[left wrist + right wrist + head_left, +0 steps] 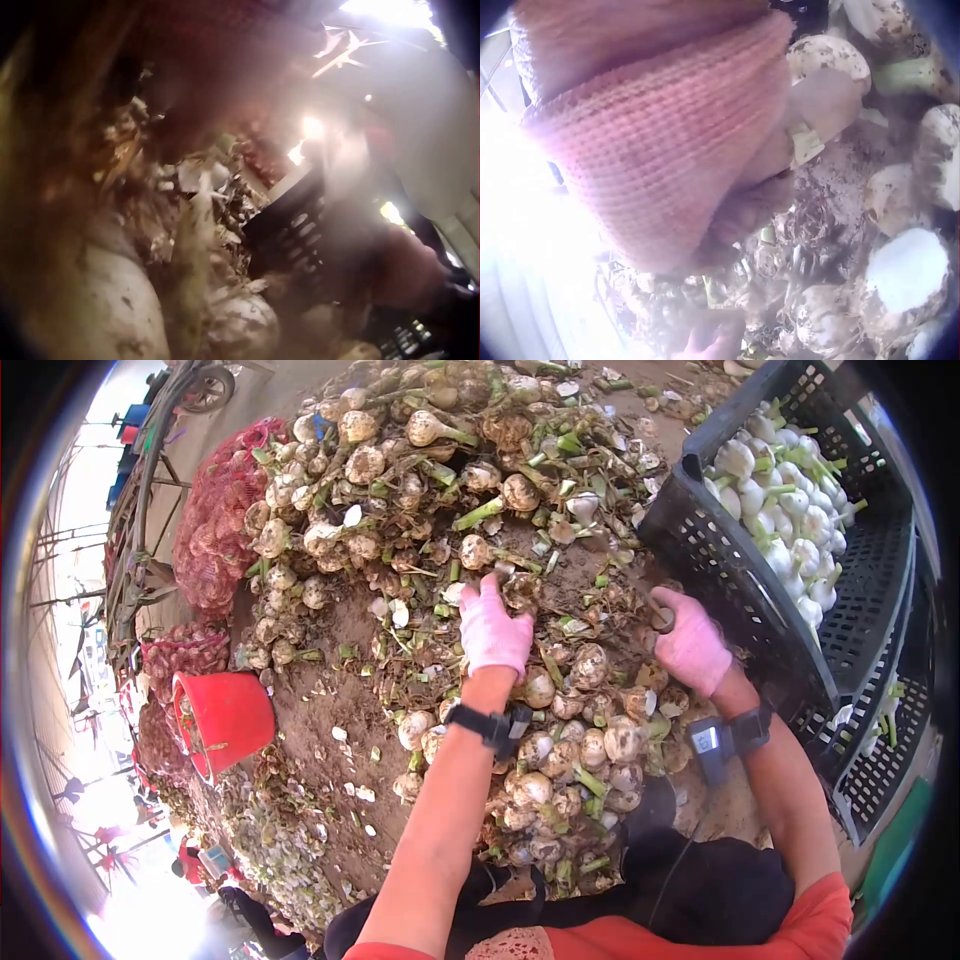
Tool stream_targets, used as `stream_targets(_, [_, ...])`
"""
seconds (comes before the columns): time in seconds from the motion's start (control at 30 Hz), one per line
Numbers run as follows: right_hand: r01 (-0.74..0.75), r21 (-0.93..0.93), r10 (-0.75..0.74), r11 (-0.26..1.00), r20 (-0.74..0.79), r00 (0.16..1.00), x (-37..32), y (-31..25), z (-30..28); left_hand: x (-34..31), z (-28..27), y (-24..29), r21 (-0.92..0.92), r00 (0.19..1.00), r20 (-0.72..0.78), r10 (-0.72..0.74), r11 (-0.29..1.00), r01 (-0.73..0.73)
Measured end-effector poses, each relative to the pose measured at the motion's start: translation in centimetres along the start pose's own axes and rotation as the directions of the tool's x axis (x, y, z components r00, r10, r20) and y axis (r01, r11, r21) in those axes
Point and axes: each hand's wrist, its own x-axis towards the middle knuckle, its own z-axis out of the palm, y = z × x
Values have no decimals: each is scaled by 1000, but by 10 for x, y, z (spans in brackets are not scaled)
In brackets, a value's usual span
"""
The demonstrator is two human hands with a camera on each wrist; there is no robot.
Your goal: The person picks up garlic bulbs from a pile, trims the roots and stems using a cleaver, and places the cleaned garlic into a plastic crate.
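In the head view a pink-gloved left hand (pixel 495 632) holds a dirt-covered garlic bulb (pixel 521 592) between thumb and fingers, over the heap's lower edge. To its right, the pink-gloved right hand (pixel 692 644) curls round a brownish, round-ended handle-like thing (pixel 662 618), beside the black crate. The right wrist view shows the glove (pixel 660 150) close up, with a blurred pale length (pixel 821 101) beyond it; the curled fingers are mostly hidden. Blur covers much of the left wrist view, where a pale bulb (pixel 124 307) fills the lower left.
Untrimmed garlic (pixel 360 460) is heaped at the top, with more bulbs (pixel 590 745) below the hands. A black crate (pixel 725 560) of white bulbs stands right. Red net sacks (pixel 215 525) and a red bucket (pixel 235 720) are left. Cut stems and skins litter the ground.
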Motion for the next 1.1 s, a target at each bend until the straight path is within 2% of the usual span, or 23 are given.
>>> stream_targets(0.07, [210,-187,-254,960,-252,934,-1,16,16,11,10,-4,44,981,43,189,981,-191])
stream_targets(0.1, [144,-143,-163,979,-127,978,1,9,12,26,32,-18,-107,968,-22,251,962,-252])
stream_targets(0.13, [113,-156,-137,981,-146,980,-3,6,15,26,25,-8,-255,952,-92,292,917,-306])
stream_targets(0.17, [92,-157,-112,983,-126,986,-3,1,14,22,12,-5,-512,958,170,231,851,-115])
stream_targets(0.2, [76,-153,-93,985,-104,990,-4,-1,13,16,16,-8,-681,959,82,272,718,-145])
stream_targets(0.23, [178,-162,-204,971,-165,965,-3,11,17,0,-1,9,-753,952,195,236,658,-8])
stream_targets(0.27, [180,-159,-205,971,-160,966,-5,7,16,-18,-24,28,-799,933,300,199,586,131])
stream_targets(0.33, [129,-182,-145,975,-79,986,-7,-19,9,-36,-28,27,-827,934,245,260,559,61])
stream_targets(0.37, [105,-196,-115,975,-38,993,-9,-30,7,-35,-7,4,-800,940,134,312,594,-83])
stream_targets(0.47, [153,-256,-153,955,18,988,-15,-50,5,-57,-15,3,-643,914,152,377,740,-198])
stream_targets(0.5, [158,-217,-156,963,27,987,-18,-53,6,-61,-13,5,-583,909,-41,414,729,-359])
stream_targets(0.53, [163,-217,-160,963,28,987,-19,-55,8,-65,-14,5,-581,910,-45,413,730,-360])
stream_targets(0.6, [235,-228,-236,945,20,971,-21,-58,10,-73,-23,9,-504,846,-212,489,687,-524])
stream_targets(0.63, [281,-261,-289,924,7,957,-22,-57,12,-70,-25,8,-204,746,-274,607,721,-662])
stream_targets(0.73, [257,-330,-288,908,-50,956,-10,-29,12,-71,-37,10,-188,771,-302,561,757,-625])
stream_targets(0.77, [-72,-247,70,966,-18,997,1,-14,7,-73,-48,13,-193,805,-204,557,783,-591])
stream_targets(0.8, [-136,-170,118,976,-110,987,-3,4,4,-71,-51,13,-187,800,-215,560,780,-597])
stream_targets(0.87, [6,-261,-41,965,-128,991,-17,6,2,-70,-52,8,-70,756,-274,594,772,-632])
stream_targets(0.93, [-1,-234,-23,972,-96,995,-19,-13,0,-66,-48,10,-119,783,-245,573,783,-610])
stream_targets(1.0, [-11,-197,-4,980,-73,997,-21,-16,3,-66,-43,9,-592,928,-151,341,721,-361])
stream_targets(1.03, [75,-168,-98,983,-131,987,-19,-13,6,-69,-46,10,-769,975,-57,213,614,-179])
stream_targets(1.07, [167,-144,-194,975,-193,962,-16,-13,8,-70,-52,13,-767,974,-63,216,614,-186])
stream_targets(1.1, [171,-142,-197,975,-196,960,-15,-18,6,-70,-57,14,-920,986,59,158,392,-7])
